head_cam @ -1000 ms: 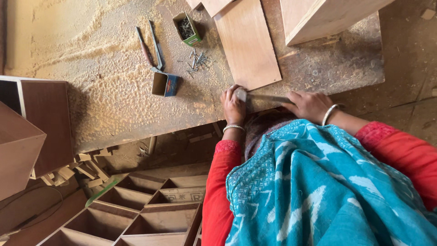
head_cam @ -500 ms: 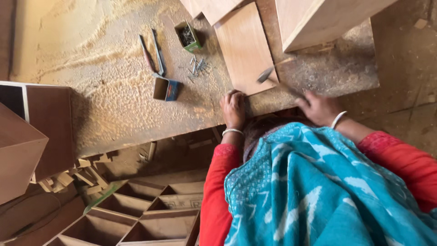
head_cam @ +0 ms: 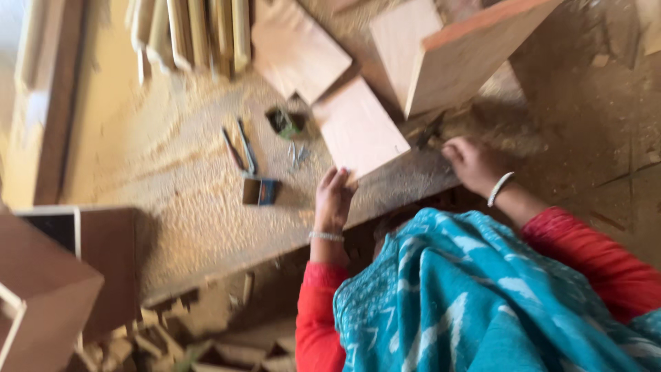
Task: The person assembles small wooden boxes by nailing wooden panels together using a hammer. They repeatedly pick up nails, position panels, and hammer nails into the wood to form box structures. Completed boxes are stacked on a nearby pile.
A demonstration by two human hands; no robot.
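Note:
My left hand (head_cam: pixel 334 196) reaches over the sawdust-covered workbench (head_cam: pixel 172 207), its fingers spread and touching the near corner of a flat light wooden board (head_cam: pixel 358 127). My right hand (head_cam: pixel 471 162) rests on the bench to the right of that board, fingers curled. Its fingertips are close to a small dark tool (head_cam: pixel 430 131) lying by the board's right edge. The picture is blurred, so I cannot tell whether the fingers touch the tool. Both arms wear red sleeves and a bangle, and a teal patterned cloth (head_cam: pixel 482 296) covers my front.
Pliers (head_cam: pixel 241 151), a small open box (head_cam: pixel 260 191), a green box (head_cam: pixel 286 122) and loose nails (head_cam: pixel 296 155) lie left of the board. A wooden box (head_cam: pixel 468 55), another board (head_cam: pixel 299 45) and slats (head_cam: pixel 186 34) lie beyond. A brown cabinet (head_cam: pixel 69 275) stands at left.
Both hands left the dark tool they held at the bench's near edge. The left hand went up to the board's corner, the right hand out to the right, and the view shifted.

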